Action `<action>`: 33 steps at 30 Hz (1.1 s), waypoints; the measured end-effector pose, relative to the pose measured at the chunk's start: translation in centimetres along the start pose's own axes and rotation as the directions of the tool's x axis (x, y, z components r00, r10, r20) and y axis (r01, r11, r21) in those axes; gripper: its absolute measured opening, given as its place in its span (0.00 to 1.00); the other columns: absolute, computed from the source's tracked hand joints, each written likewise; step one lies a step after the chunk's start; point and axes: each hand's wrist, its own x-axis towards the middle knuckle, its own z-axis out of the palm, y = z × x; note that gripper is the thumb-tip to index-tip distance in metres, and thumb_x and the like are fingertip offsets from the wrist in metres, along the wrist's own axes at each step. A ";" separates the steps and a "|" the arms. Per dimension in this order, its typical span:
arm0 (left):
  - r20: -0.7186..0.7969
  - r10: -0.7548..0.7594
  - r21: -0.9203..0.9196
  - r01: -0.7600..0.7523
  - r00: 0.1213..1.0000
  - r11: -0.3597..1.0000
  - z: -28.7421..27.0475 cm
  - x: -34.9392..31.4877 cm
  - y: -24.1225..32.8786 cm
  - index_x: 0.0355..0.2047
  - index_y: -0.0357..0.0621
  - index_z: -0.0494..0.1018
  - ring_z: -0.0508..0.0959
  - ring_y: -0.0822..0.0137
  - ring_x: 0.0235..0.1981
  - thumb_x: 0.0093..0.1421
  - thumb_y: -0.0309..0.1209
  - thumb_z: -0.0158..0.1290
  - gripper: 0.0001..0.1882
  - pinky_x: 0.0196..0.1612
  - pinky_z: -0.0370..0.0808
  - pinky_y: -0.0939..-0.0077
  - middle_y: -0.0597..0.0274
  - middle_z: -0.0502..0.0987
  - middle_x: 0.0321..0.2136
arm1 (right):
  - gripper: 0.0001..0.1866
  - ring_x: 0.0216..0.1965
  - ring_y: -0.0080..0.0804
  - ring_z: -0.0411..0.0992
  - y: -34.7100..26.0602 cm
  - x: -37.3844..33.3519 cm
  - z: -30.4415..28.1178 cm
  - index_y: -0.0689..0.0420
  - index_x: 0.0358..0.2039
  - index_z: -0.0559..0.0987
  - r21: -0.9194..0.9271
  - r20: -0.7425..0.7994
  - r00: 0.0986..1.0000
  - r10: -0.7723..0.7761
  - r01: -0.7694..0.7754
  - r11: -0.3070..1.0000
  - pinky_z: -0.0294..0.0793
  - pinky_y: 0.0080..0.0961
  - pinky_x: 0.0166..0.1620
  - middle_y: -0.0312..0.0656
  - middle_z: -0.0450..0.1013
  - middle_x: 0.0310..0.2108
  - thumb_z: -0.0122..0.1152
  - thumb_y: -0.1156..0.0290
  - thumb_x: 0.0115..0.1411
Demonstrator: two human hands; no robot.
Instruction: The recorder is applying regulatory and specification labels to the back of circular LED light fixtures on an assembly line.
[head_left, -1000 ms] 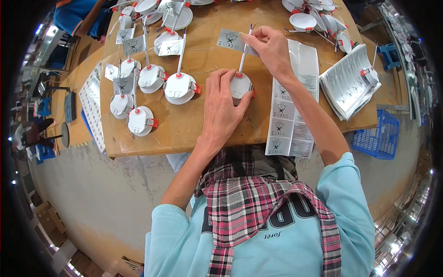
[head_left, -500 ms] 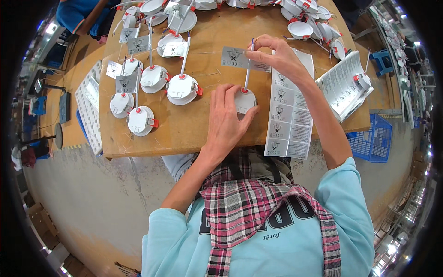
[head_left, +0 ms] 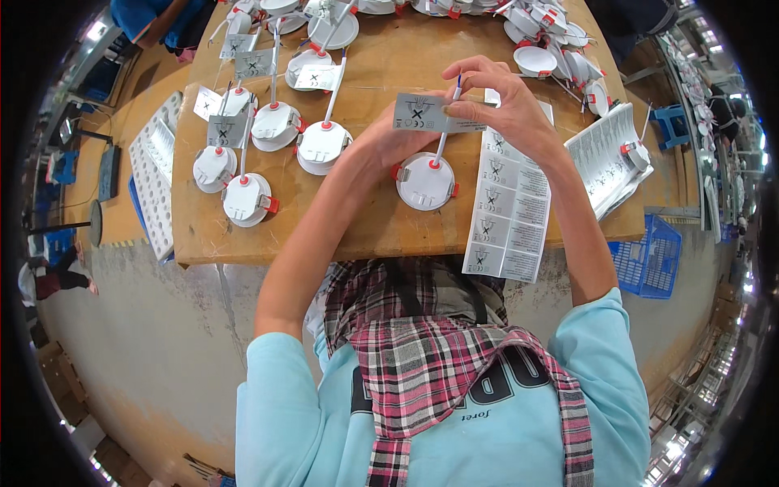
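Note:
A round white downlight (head_left: 425, 182) with red clips lies on the table in front of me, its white cable standing up. Beside the cable's upper end, my right hand (head_left: 510, 104) pinches a silver printed label (head_left: 419, 113) between thumb and finger. The label sits against the cable; whether it is stuck there cannot be seen. My left hand (head_left: 388, 144) reaches in behind the label from the left, and its fingers are mostly hidden. To the right of the downlight lies a long label sheet (head_left: 511, 215), partly under my right forearm.
Several labelled downlights (head_left: 324, 146) stand at the left, and a heap of downlights (head_left: 560, 49) lies at the far right. A stack of printed sheets (head_left: 604, 166) carries a small white part. A blue crate (head_left: 649, 258) is beyond the right table edge. Another person's arm (head_left: 166, 24) shows far left.
My left hand has let go of the downlight and moved up to the label and cable. My right hand has shifted slightly right and down, still pinching the label.

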 end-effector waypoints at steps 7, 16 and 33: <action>0.498 0.065 -0.306 0.105 0.865 0.946 0.2 1.5 -0.4 0.49 0.39 0.66 0.73 0.61 0.49 0.65 0.43 0.45 0.21 0.56 0.72 0.63 0.54 0.72 0.46 | 0.08 0.52 0.32 0.60 -0.2 -0.6 -0.2 0.53 0.29 0.80 0.038 -0.007 1.000 -0.028 0.028 0.999 0.59 0.30 0.56 0.31 0.69 0.43 0.67 0.64 0.50; 0.495 0.087 -0.401 0.139 0.865 0.905 0.6 2.9 -0.6 0.51 0.43 0.66 0.72 0.60 0.51 0.65 0.40 0.45 0.19 0.58 0.67 0.47 0.57 0.72 0.48 | 0.09 0.51 0.33 0.60 0.1 -0.9 0.3 0.53 0.28 0.81 0.005 -0.084 0.993 -0.081 0.082 0.997 0.61 0.30 0.54 0.32 0.69 0.44 0.69 0.65 0.48; 0.312 0.008 -0.131 0.034 0.950 0.991 -0.1 2.0 0.4 0.41 0.40 0.72 0.76 0.74 0.34 0.60 0.37 0.54 0.15 0.41 0.76 0.79 0.63 0.75 0.35 | 0.12 0.50 0.31 0.60 0.9 -2.0 0.4 0.53 0.30 0.81 -0.013 -0.181 0.979 -0.090 0.089 0.996 0.62 0.29 0.53 0.33 0.69 0.46 0.69 0.61 0.49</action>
